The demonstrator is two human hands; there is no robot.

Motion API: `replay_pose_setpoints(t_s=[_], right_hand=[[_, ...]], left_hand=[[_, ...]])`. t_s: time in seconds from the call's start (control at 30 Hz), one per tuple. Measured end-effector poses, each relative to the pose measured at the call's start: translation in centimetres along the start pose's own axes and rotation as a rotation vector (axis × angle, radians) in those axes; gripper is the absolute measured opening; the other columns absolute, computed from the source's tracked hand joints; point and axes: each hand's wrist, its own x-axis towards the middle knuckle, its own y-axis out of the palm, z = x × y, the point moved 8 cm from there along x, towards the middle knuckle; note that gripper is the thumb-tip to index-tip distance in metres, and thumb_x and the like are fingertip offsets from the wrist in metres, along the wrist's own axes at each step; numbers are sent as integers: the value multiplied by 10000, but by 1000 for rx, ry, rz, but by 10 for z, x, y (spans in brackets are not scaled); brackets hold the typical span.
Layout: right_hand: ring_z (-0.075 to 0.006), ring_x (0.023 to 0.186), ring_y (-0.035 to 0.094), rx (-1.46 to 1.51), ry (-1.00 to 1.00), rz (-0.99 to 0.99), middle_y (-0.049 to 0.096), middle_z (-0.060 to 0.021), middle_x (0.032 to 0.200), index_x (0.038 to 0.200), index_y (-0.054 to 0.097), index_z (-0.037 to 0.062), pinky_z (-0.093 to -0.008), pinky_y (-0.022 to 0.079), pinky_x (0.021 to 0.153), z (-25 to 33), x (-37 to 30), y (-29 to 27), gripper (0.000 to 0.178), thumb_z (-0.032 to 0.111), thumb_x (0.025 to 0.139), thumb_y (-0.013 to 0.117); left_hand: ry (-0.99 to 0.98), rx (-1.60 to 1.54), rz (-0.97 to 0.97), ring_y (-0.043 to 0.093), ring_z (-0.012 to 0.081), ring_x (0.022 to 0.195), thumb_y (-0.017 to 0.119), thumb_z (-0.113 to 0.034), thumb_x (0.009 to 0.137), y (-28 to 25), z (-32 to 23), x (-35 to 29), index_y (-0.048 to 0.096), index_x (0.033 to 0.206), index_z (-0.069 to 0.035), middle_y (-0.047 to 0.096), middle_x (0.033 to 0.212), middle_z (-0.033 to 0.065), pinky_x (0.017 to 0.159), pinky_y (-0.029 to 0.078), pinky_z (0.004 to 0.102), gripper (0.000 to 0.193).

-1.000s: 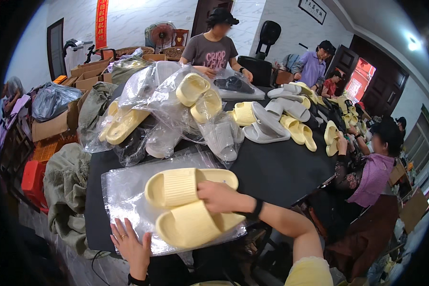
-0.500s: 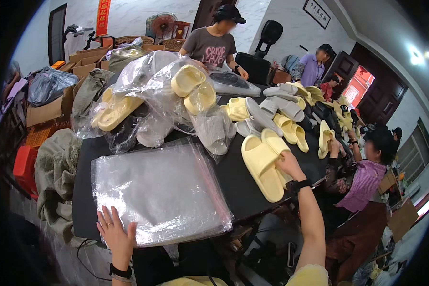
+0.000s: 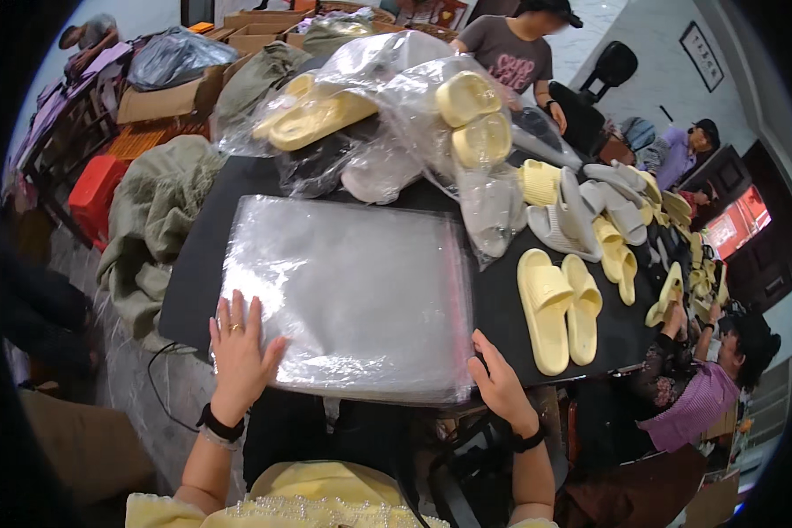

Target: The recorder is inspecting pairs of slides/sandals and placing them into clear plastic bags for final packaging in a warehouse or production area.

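A flat stack of clear plastic bags [image 3: 352,290] with a reddish strip along its right side lies on the black table in front of me. My left hand [image 3: 242,356] rests with spread fingers on its lower left corner. My right hand [image 3: 502,378] is open at the lower right corner, its fingers stretched out by the strip; whether they touch the bags I cannot tell. Just right of it lies a pair of pale yellow slippers [image 3: 546,312], side by side and unbagged.
Bagged slippers [image 3: 473,119] are heaped behind the stack. Loose grey slippers [image 3: 568,224] and yellow slippers [image 3: 616,260] run along the right. A co-worker [image 3: 510,53] stands across the table, another [image 3: 691,396] sits at right. A green sack [image 3: 163,207] and red plastic container [image 3: 101,198] stand left.
My right hand has let go of the yellow slippers, which now lie on the table, and moved left to the bag stack. My left hand stays at the stack's lower left. The view has shifted.
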Motion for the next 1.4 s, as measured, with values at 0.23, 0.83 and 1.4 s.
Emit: replay_pose_setpoints(t_s=[0.23, 0.83, 1.4], right_hand=[[-431, 1340, 276, -163, 60, -203, 304, -309, 1431, 1416, 227, -96, -435, 233, 1109, 5, 1, 12, 669, 332, 966, 478], [-410, 1333, 308, -156, 48, -186, 293, -283, 1441, 1357, 390, -41, -416, 292, 1083, 26, -22, 32, 564, 276, 928, 570], [-429, 1219, 413, -412, 51, -257, 388, -283, 1363, 1294, 467, -21, -458, 364, 1020, 26, -38, 29, 547, 326, 891, 598]], left_hand=[[9, -143, -116, 231, 393, 1389, 599, -343, 882, -13, 13, 3, 359, 1419, -46, 286, 1485, 220, 1109, 181, 544, 659], [19, -330, -140, 339, 403, 1333, 545, -135, 901, -6, 32, 13, 396, 1371, 34, 366, 1426, 263, 1100, 253, 460, 521], [69, -304, -144, 374, 413, 1298, 574, -92, 862, -1, 28, 2, 434, 1339, 41, 379, 1399, 278, 1078, 304, 427, 515]])
